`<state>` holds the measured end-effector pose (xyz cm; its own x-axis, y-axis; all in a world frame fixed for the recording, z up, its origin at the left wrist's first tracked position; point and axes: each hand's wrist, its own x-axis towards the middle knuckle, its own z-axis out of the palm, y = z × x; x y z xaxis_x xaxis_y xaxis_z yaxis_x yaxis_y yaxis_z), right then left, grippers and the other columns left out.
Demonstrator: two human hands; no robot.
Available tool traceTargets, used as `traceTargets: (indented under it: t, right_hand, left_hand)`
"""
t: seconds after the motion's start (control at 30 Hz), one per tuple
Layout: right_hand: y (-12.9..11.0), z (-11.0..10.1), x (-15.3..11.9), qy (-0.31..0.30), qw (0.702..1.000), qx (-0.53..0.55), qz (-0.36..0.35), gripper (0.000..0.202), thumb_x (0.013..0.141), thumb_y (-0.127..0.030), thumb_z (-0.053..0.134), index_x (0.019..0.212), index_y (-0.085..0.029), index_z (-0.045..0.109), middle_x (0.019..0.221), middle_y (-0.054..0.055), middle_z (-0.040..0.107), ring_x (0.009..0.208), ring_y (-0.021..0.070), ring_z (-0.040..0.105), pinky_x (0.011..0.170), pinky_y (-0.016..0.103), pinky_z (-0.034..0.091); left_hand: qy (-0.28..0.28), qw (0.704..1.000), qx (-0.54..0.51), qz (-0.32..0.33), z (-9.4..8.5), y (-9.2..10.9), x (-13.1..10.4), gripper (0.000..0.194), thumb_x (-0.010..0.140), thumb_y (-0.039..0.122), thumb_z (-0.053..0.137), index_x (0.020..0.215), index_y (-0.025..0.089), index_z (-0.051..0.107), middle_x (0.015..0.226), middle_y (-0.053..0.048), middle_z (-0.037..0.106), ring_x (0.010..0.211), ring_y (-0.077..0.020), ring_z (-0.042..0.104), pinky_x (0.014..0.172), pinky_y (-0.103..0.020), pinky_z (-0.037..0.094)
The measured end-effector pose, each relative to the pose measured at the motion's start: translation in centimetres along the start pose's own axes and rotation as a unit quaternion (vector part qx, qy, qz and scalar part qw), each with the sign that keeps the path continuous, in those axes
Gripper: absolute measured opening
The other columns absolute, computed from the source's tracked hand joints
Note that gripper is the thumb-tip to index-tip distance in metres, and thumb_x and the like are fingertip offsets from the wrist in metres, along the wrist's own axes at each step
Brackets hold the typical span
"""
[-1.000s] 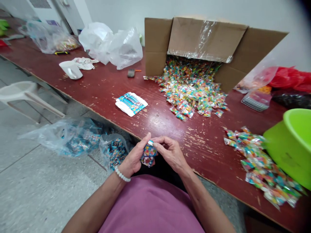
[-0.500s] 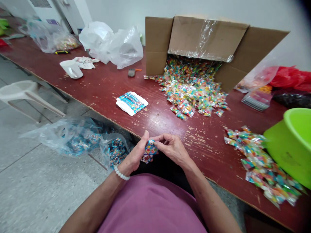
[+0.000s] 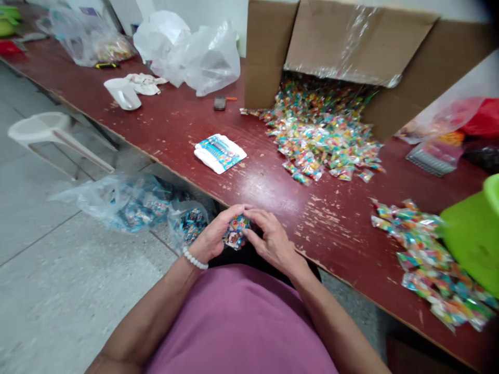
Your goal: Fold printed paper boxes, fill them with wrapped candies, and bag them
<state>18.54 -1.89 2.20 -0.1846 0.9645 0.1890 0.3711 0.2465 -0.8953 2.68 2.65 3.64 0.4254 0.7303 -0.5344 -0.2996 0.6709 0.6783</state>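
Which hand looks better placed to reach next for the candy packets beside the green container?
Probably the right hand: the candy packets lie on its side, farther from the left hand.

Past the left hand [image 3: 214, 234] and right hand [image 3: 271, 241] at the frame's centre, bare tabletop [image 3: 268, 192] gives passage upward until the candy heap [image 3: 327, 140] and cardboard box [image 3: 362, 41] block the upper right. A flat printed sheet [image 3: 220, 154] lies low, left of that lane. Another gap runs rightward between the heap and the smaller candy pile [image 3: 440, 270]; the green tub [image 3: 468, 239] closes the right edge.
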Motion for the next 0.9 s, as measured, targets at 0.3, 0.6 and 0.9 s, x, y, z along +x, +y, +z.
traceTargets:
  t: [0.3, 0.6, 0.9]
  right_hand:
    - [2.8, -1.3, 1.4, 0.07, 0.961, 0.191, 0.19, 0.054, 0.082, -0.042, 0.071, 0.131, -0.023, 0.058, 0.104, 0.005, 0.07, 0.076, 0.0147, 0.065, 0.068, 0.03, 0.053]
    - [4.0, -0.8, 1.1, 0.086, 0.964, 0.15, 0.203, 0.038, 0.083, -0.045, 0.067, 0.111, -0.018, 0.067, 0.086, 0.003, 0.071, 0.071, 0.015, 0.065, 0.065, 0.028, 0.053]
    - [3.9, -0.9, 1.1, 0.107, 0.965, 0.149, 0.186, 0.035, 0.085, -0.041, 0.064, 0.11, -0.017, 0.066, 0.079, 0.002, 0.067, 0.062, 0.0132, 0.06, 0.057, 0.026, 0.051]
  left_hand:
    - [0.213, 0.923, 0.269, 0.175, -7.9, 2.8, -5.2, 0.052, 0.08, 0.052, 0.072, 0.121, 0.02, 0.071, 0.119, -0.009, 0.07, 0.114, -0.0263, 0.06, 0.093, -0.032, 0.047]
    - [0.293, 0.586, 0.684, 0.319, -6.1, 7.7, 5.8, 0.058, 0.089, 0.043, 0.062, 0.139, 0.015, 0.056, 0.134, -0.016, 0.058, 0.116, -0.0321, 0.054, 0.101, -0.045, 0.042]
    - [0.314, 0.426, 0.816, 0.232, -4.6, 10.2, 10.5, 0.056, 0.091, 0.061, 0.051, 0.126, 0.019, 0.061, 0.132, -0.021, 0.052, 0.118, -0.04, 0.045, 0.089, -0.047, 0.042]
